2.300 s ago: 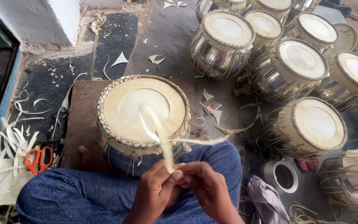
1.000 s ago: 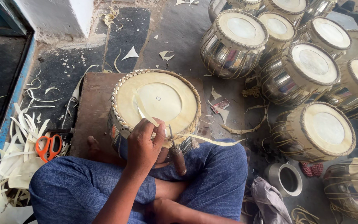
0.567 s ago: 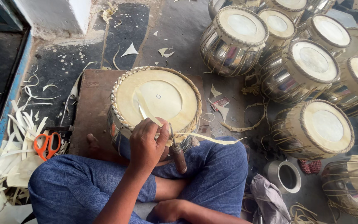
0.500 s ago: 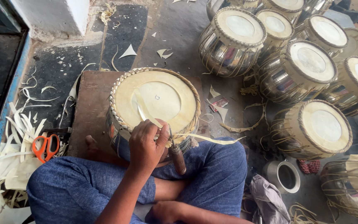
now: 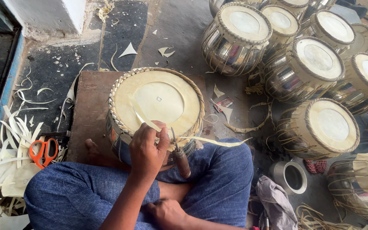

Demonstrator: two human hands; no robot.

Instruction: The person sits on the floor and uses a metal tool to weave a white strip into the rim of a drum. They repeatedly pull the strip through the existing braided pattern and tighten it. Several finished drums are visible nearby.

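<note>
head view: a person sits cross-legged on the floor in blue trousers (image 5: 218, 183), with a drum (image 5: 156, 108) standing upright on a brown wooden board (image 5: 90, 115) just in front of the knees. the drum has a pale skin head with a braided rim and a shiny metal body. the left hand (image 5: 148, 149) rests on the near rim, its grip pinched on a pale hide strip (image 5: 143, 119) that lies across the drum head; a further length of strip (image 5: 218, 142) trails off to the right over the knee. an awl (image 5: 180, 155) with a wooden handle is stuck at the rim, just beside the left hand and tilted toward the lap. the right hand (image 5: 167, 213) lies low in the lap between the legs, fingers curled loosely; whether it holds anything i cannot tell. orange-handled scissors (image 5: 42, 151) lie to the left of the board among a heap of pale hide strips and offcuts (image 5: 9, 162). finished drums (image 5: 311, 64) stand crowded together at the upper right, touching one another. a small metal pot (image 5: 289, 176) and a grey rag (image 5: 277, 204) lie near the right knee.
</note>
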